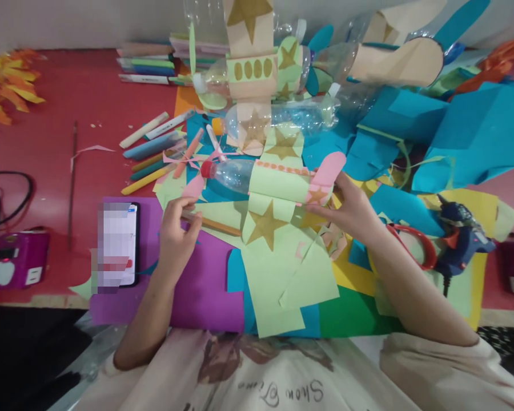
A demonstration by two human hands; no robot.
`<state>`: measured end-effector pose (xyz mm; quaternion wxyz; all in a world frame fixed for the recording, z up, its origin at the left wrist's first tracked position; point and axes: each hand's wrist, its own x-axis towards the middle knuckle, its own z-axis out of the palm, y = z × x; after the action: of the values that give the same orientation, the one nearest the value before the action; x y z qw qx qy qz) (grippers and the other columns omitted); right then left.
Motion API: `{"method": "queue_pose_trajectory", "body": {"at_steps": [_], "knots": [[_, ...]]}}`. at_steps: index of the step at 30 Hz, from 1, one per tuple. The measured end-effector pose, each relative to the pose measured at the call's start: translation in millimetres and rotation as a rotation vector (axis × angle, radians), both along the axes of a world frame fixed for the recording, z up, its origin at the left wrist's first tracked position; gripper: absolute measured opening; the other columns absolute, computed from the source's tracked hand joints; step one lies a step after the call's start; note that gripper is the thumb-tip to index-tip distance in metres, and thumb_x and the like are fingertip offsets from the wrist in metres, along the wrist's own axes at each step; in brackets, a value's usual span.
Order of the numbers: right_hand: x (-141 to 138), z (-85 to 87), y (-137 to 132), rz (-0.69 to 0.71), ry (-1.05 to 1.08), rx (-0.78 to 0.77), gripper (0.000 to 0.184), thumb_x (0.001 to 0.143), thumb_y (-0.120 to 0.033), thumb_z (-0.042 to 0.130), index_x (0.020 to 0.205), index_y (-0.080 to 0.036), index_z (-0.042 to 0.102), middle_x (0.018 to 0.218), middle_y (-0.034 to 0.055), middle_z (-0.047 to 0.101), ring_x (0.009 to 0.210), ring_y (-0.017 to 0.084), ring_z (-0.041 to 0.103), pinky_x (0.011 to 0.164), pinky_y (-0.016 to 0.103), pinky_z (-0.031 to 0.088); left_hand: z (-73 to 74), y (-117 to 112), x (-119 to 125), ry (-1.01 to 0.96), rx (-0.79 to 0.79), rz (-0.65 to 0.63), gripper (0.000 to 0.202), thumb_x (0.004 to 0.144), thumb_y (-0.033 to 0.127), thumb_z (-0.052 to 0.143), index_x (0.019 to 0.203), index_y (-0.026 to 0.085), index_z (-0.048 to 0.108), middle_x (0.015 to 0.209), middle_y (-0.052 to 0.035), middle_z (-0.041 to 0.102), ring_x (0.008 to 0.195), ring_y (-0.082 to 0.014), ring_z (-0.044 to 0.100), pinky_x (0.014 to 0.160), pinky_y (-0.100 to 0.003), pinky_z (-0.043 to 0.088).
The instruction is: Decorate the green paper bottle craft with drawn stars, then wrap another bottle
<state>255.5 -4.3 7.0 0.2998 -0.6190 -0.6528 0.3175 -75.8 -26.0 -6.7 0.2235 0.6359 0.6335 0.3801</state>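
Observation:
A clear plastic bottle made into an airplane point(233, 175) lies across the middle, with a red cap, light green paper wrap and wings bearing gold stars. My right hand point(353, 202) grips its tail end, beside the pink paper tail fin point(332, 170). My left hand point(180, 228) is closed around one end of a thin golden-brown pen point(220, 226), whose other end points right over green paper. Just above the left fingertips is the pink propeller blade point(193, 186) at the cap. The right fingertips are partly hidden behind the tail.
More bottle airplanes point(252, 69) stand at the back. Markers point(154, 145) lie left of centre, and a phone point(131, 245) rests on purple paper. At right are a blue glue gun point(462, 234), a red tape ring point(415, 248) and blue paper sheets point(475, 137). Green scraps point(282, 285) lie in front.

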Motion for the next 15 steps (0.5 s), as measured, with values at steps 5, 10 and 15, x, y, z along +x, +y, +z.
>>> {"method": "queue_pose_trajectory", "body": {"at_steps": [5, 10, 15], "knots": [[26, 24.3, 13, -0.126, 0.228, 0.182, 0.047, 0.067, -0.034, 0.083, 0.107, -0.021, 0.064, 0.110, 0.0142, 0.072, 0.098, 0.026, 0.069, 0.084, 0.041, 0.056, -5.1, -1, 0, 0.165, 0.081, -0.105, 0.021, 0.091, 0.032, 0.055, 0.108, 0.024, 0.063, 0.119, -0.0080, 0.066, 0.115, -0.0237, 0.060, 0.101, -0.040, 0.046], [89, 42.3, 53, -0.158, 0.288, 0.570, 0.027, 0.075, -0.032, 0.077, 0.100, -0.027, 0.070, 0.105, 0.0007, 0.072, 0.101, 0.019, 0.070, 0.094, 0.033, 0.051, -6.4, -2, 1, 0.256, 0.126, -0.118, 0.022, 0.091, 0.032, 0.056, 0.111, 0.025, 0.064, 0.122, -0.0077, 0.065, 0.115, -0.0246, 0.060, 0.101, -0.041, 0.045], [150, 37.0, 84, -0.209, -0.121, 0.610, 0.060, 0.087, -0.037, 0.060, 0.143, -0.026, 0.042, 0.143, 0.0069, 0.052, 0.135, 0.028, 0.049, 0.097, 0.032, 0.048, -5.0, -3, 3, 0.331, 0.210, -0.133, 0.022, 0.092, 0.031, 0.054, 0.111, 0.027, 0.065, 0.122, -0.0076, 0.066, 0.116, -0.0255, 0.060, 0.102, -0.042, 0.044]]}}
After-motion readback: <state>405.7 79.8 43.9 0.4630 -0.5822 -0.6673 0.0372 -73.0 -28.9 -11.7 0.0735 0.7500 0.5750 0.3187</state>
